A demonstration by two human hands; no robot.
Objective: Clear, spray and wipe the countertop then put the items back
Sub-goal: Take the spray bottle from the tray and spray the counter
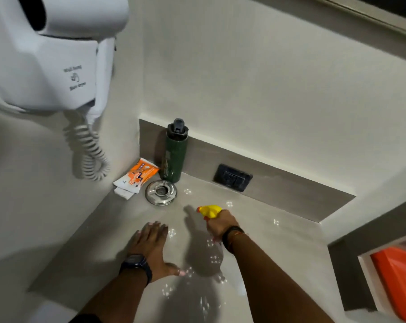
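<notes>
My right hand (pixel 220 223) grips a spray bottle with a yellow head (pixel 210 210) and red nozzle, pointing left over the grey countertop (pixel 279 248). My left hand (pixel 152 245) lies flat on the counter, fingers spread, holding nothing. In the back left corner stand a dark green bottle (pixel 174 157), a round metal ashtray (pixel 160 192) and an orange-and-white packet (pixel 137 177) lying on a small white folded item (pixel 124 194). The bottle's body is hidden under my hand.
A white wall-mounted hair dryer (pixel 48 54) with a coiled cord (pixel 92 155) hangs at upper left. A black wall socket (pixel 232 177) sits in the grey backsplash. An orange object (pixel 397 278) shows in a recess at the right edge.
</notes>
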